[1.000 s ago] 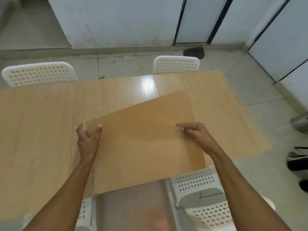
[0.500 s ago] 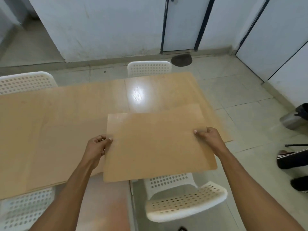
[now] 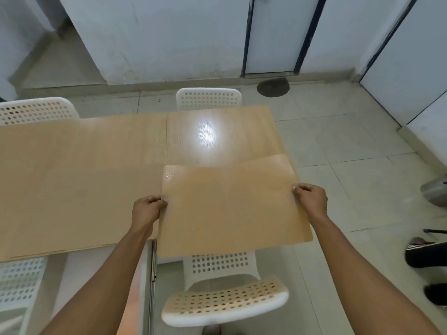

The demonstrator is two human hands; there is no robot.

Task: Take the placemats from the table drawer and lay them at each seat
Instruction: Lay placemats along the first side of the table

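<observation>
Item: one tan placemat (image 3: 229, 206), which we hold over the table's (image 3: 84, 184) right near corner, above a white chair (image 3: 225, 303); long axis runs left to right between our grips; left hand (image 3: 147, 211) pinches its left edge, right hand (image 3: 312, 201) its right edge, both equally near

A: What's over the table (image 3: 84, 165)?
B: A tan placemat (image 3: 229, 206), pinched at its side edges by the left hand (image 3: 147, 209) and right hand (image 3: 310, 199), overhanging the table's near edge.
A: And below it?
B: A white perforated chair (image 3: 225, 303); another chair (image 3: 209, 99) stands at the table's far side.
</observation>
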